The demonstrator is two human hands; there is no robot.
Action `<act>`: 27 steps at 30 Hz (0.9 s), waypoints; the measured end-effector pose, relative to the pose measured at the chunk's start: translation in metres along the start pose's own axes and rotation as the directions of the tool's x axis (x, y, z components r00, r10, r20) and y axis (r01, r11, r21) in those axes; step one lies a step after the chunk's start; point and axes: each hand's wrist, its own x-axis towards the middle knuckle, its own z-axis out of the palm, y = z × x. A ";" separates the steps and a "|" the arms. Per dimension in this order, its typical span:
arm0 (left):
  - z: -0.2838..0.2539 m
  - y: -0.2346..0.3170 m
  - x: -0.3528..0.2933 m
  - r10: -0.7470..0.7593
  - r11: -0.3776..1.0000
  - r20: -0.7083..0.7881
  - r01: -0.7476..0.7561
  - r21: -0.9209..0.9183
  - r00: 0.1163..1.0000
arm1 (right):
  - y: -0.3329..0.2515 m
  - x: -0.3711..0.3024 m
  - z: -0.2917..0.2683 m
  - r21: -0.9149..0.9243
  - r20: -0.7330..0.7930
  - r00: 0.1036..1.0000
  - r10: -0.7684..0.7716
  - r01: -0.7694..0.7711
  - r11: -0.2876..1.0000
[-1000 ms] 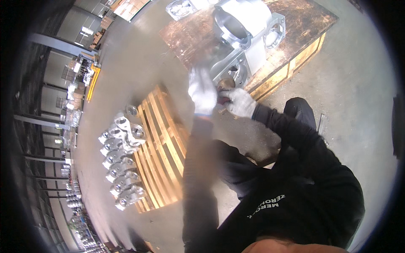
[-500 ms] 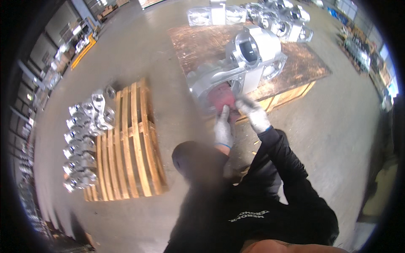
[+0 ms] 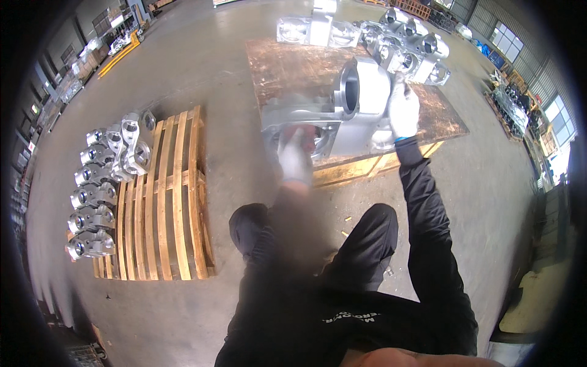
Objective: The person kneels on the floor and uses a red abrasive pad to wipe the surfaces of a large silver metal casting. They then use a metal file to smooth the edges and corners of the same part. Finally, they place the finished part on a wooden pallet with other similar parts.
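A large silver metal casting lies on the brown-topped wooden crate, with a big round bore facing up and a wider ring at its left end. My left hand, in a whitish glove and blurred, is closed on a red pad, its exact kind unclear. It presses the pad against the inside of that ring. At the casting's right end my right hand, also gloved, grips its side with the fingers pointing away from me; the fingertips are partly hidden.
More silver castings stand along the far side of the crate top. On the left, several smaller metal parts line the edge of a slatted wooden pallet. A yellow pallet jack stands far left on the concrete floor.
My hands, earlier together at the red pad, are now apart. The right has moved to the casting's right end; the left has gone leftward with the pad into the ring.
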 end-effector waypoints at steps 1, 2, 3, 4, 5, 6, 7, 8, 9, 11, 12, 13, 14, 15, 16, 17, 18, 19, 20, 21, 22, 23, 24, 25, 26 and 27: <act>-0.001 -0.007 0.005 0.001 0.993 0.024 -0.004 0.118 1.000 | -0.001 -0.006 0.004 -0.005 -0.071 0.997 -0.019 0.019 1.000; -0.005 -0.017 0.006 -0.013 0.970 0.010 0.010 0.243 1.000 | -0.002 -0.009 0.007 0.026 -0.099 0.993 -0.059 0.061 0.998; -0.008 -0.030 0.009 -0.006 0.938 0.011 0.002 0.345 1.000 | -0.001 -0.013 0.009 0.056 -0.129 0.987 -0.100 0.108 0.993; -0.009 -0.043 0.014 0.383 0.597 0.233 -0.432 0.676 0.894 | -0.001 -0.013 0.011 0.086 -0.158 0.977 -0.140 0.155 0.984; -0.021 -0.050 0.015 0.462 0.183 0.432 -0.560 0.808 0.774 | 0.000 -0.014 0.011 0.114 -0.149 0.969 -0.199 0.217 0.970; -0.032 -0.056 0.015 0.401 -0.246 0.608 -0.559 0.792 0.685 | 0.001 -0.012 0.012 0.136 -0.145 0.978 -0.148 0.168 0.976; -0.043 -0.058 0.020 0.248 -0.522 0.676 -0.492 0.697 0.694 | 0.004 -0.012 0.010 0.182 -0.131 0.983 -0.131 0.154 0.971; -0.053 -0.056 0.024 0.222 -0.709 0.755 -0.430 0.559 0.617 | 0.006 -0.011 0.009 0.225 -0.056 0.993 -0.102 0.112 0.968; -0.061 -0.053 0.027 0.127 -0.864 0.812 -0.338 0.372 0.569 | 0.008 -0.012 0.008 0.272 -0.020 0.999 -0.047 0.050 0.961; -0.071 -0.039 0.041 -0.142 -0.887 0.809 -0.436 0.152 0.571 | 0.011 -0.013 0.007 0.177 -0.095 0.979 -0.183 0.197 0.964; -0.070 -0.036 0.041 -0.149 -0.848 0.817 -0.497 0.185 0.557 | 0.011 -0.013 0.007 0.145 -0.101 0.973 -0.209 0.222 0.964; -0.066 -0.033 0.043 -0.175 -0.783 0.761 -0.556 0.277 0.625 | 0.011 -0.015 0.009 0.111 -0.114 0.980 -0.163 0.175 0.978; -0.059 -0.033 0.042 -0.157 -0.721 0.734 -0.584 0.372 0.661 | 0.010 -0.016 0.010 0.126 -0.100 0.976 -0.192 0.204 0.971; -0.051 -0.031 0.040 -0.194 -0.651 0.649 -0.591 0.475 0.736 | 0.009 -0.017 0.012 0.111 -0.147 0.972 -0.182 0.199 0.974; -0.041 -0.030 0.036 -0.099 -0.515 0.664 -0.609 0.603 0.741 | 0.007 -0.019 0.013 0.097 -0.170 0.967 -0.192 0.210 0.973; -0.032 -0.028 0.033 -0.076 -0.363 0.618 -0.599 0.714 0.783 | 0.005 -0.019 0.014 0.080 -0.169 0.963 -0.208 0.224 0.971; -0.025 -0.023 0.029 -0.092 -0.184 0.557 -0.564 0.805 0.825 | 0.003 -0.020 0.015 0.101 -0.185 0.958 -0.217 0.238 0.966; -0.022 -0.016 0.025 -0.026 0.212 0.429 -0.414 0.885 0.903 | 0.002 -0.020 0.014 0.094 -0.159 0.964 -0.211 0.228 0.969; -0.022 -0.005 0.021 -0.057 0.584 0.277 -0.193 0.788 0.959 | 0.001 -0.019 0.013 0.086 -0.136 0.971 -0.197 0.210 0.974; -0.023 0.003 0.018 -0.113 0.860 0.177 0.007 0.511 0.978 | 0.000 -0.018 0.012 0.074 -0.147 0.975 -0.167 0.180 0.981; -0.025 0.011 0.017 -0.105 0.982 0.174 0.075 0.172 0.979 | 0.001 -0.018 0.011 0.159 -0.116 0.983 -0.144 0.161 0.974; -0.026 0.012 0.014 -0.105 0.991 0.164 0.117 -0.066 0.981 | 0.002 -0.017 0.009 0.151 -0.108 0.978 -0.179 0.194 0.969; -0.027 0.011 0.013 -0.088 0.987 0.160 0.107 -0.117 0.983 | 0.003 -0.017 0.009 0.140 -0.115 0.975 -0.190 0.205 0.969; -0.027 0.005 0.012 -0.102 0.977 0.092 0.117 -0.177 0.991 | 0.005 -0.017 0.009 0.124 -0.116 0.972 -0.205 0.219 0.968; -0.027 -0.005 0.011 -0.021 1.000 0.147 0.023 -0.016 0.989 | 0.006 -0.017 0.011 0.145 -0.110 0.976 -0.189 0.204 0.968; -0.025 -0.017 0.011 0.012 0.987 0.146 -0.035 0.156 0.989 | 0.007 -0.018 0.012 0.123 -0.128 0.976 -0.178 0.194 0.973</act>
